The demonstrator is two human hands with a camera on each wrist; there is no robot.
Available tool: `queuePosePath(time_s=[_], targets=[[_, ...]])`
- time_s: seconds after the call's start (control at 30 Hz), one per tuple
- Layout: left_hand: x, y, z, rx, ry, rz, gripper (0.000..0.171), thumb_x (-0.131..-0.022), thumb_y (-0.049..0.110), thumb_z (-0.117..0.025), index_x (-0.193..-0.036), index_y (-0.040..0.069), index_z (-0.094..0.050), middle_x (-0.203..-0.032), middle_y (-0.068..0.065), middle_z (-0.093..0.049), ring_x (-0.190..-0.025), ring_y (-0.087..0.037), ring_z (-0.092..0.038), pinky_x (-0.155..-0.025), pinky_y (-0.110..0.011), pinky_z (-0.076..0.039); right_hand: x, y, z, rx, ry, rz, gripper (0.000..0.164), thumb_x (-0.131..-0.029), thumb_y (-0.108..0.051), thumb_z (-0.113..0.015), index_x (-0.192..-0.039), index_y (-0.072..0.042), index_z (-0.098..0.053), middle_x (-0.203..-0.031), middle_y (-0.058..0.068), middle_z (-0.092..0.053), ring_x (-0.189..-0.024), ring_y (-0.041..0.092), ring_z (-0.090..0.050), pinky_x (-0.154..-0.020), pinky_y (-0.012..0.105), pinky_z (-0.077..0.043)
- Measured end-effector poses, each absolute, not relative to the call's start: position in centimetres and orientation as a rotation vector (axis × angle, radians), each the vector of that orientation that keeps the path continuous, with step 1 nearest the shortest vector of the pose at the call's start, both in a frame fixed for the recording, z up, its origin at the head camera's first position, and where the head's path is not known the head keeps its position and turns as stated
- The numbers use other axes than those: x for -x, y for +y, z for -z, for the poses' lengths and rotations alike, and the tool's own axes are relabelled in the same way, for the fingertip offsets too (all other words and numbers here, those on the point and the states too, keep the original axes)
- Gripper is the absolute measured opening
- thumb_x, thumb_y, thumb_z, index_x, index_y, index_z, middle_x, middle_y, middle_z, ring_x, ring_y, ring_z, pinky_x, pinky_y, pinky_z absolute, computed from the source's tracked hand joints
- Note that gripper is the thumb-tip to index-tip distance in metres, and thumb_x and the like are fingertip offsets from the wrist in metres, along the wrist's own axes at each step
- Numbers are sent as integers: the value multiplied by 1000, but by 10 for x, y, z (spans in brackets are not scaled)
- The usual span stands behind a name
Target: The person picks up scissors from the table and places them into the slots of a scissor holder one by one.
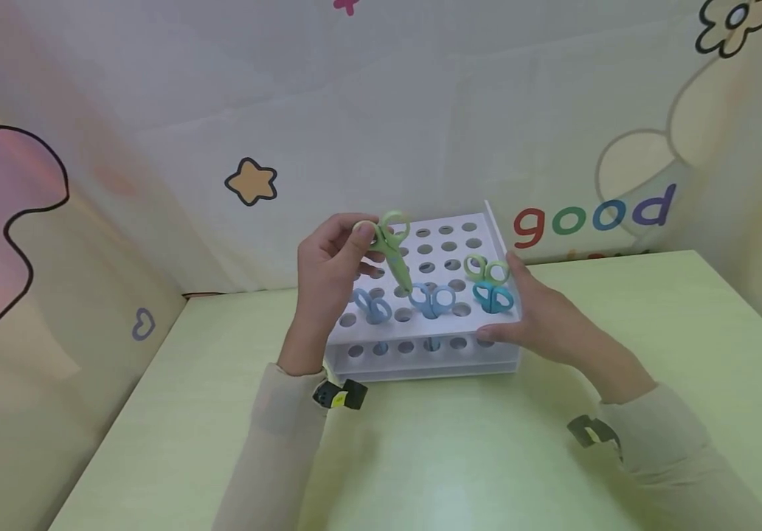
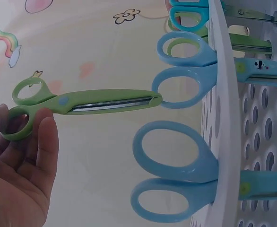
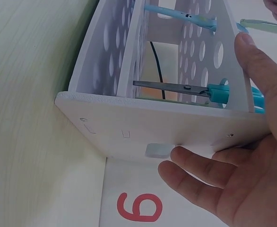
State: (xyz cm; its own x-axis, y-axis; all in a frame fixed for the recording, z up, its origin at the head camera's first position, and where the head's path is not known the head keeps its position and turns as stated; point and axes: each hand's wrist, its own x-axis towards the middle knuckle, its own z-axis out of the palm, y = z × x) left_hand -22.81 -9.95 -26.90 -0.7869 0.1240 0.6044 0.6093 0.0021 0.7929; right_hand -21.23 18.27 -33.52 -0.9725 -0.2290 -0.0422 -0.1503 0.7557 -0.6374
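I see the left hand (image 1: 327, 262) pinching green scissors (image 1: 396, 262) by one handle, long axis slanted, tip down, near and rightward; the right hand (image 1: 553, 321) grips the white rack (image 1: 437, 256).

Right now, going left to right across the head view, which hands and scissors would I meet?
Left hand, held green scissors, more rightward light-blue scissors, teal scissors, right hand. Left out for overlap: other light-blue scissors, seated light-green scissors.
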Motion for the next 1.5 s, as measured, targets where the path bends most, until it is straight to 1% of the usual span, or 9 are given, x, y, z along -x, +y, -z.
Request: queuePosePath(time_s=[0.2,0.47,0.7,0.93,1.0,1.13,1.3,1.37,1.5], targets=[[231,-97,267,699,-1924,1779,25,-102,17,-62,-115,-4,-67,-92,-10,-72,-73,-20,-68,-65,-33,-58,212,181,334,303,2829,1007,132,-80,-50,-84,-162,-13,12,-155,26,-31,-125,42,-44,-103,59,-40],[238,-92,266,673,-1934,1782,24,-102,16,-62,-115,-4,-67,-97,-11,-74,-77,-22,-68,-68,-34,-58,214,182,337,306,2838,986,131,-79,-50,-84,-162,-13,11,-157,25,-29,-129,43,-43,-104,60,-39],[243,-81,266,690,-2205,1730,23,-103,18,-61,-115,0,-68,-97,-12,-71,-83,-22,-68,-72,-34,-57,214,182,337,291,2836,987,131,-79,-51,-84,-162,-13,11,-157,26,-28,-129,43,-42,-103,60,-39],[248,-74,270,682,-2320,1773,21,-102,15,-63,-114,0,-68,-98,-12,-71,-85,-25,-69,-79,-46,-57,213,181,337,293,2833,1001,131,-80,-51,-84,-162,-13,10,-155,25,-31,-126,41,-44,-102,58,-41],[249,-73,272,680,-2344,1785,21,-102,16,-63,-114,0,-68,-98,-13,-70,-85,-26,-69,-81,-48,-56,213,181,336,297,2835,1001,131,-80,-51,-84,-162,-12,10,-156,25,-30,-127,41,-43,-103,58,-40],[252,-74,275,668,-2417,1750,20,-102,14,-63,-114,-1,-68,-99,-13,-70,-87,-29,-70,-83,-42,-56,213,181,336,314,2835,1011,130,-80,-52,-83,-162,-11,9,-155,25,-32,-125,40,-44,-103,58,-40],[254,-74,279,618,-2571,1565,16,-102,14,-63,-111,4,-71,-96,-7,-71,-85,-25,-69,-81,-33,-55,213,182,337,322,2835,1013,130,-80,-51,-84,-162,-10,8,-155,24,-33,-124,40,-45,-104,57,-40],[255,-73,281,616,-2630,1468,15,-102,15,-63,-110,7,-72,-94,-5,-70,-81,-21,-68,-77,-34,-54,213,182,338,318,2839,1006,130,-80,-51,-84,-162,-11,8,-155,24,-32,-125,40,-44,-104,58,-40],[256,-70,283,598,-2729,1323,15,-102,17,-64,-111,9,-73,-96,-4,-69,-73,-23,-68,-73,-36,-52,213,184,339,310,2839,999,131,-79,-53,-83,-162,-11,9,-156,25,-30,-126,41,-43,-104,58,-39]])
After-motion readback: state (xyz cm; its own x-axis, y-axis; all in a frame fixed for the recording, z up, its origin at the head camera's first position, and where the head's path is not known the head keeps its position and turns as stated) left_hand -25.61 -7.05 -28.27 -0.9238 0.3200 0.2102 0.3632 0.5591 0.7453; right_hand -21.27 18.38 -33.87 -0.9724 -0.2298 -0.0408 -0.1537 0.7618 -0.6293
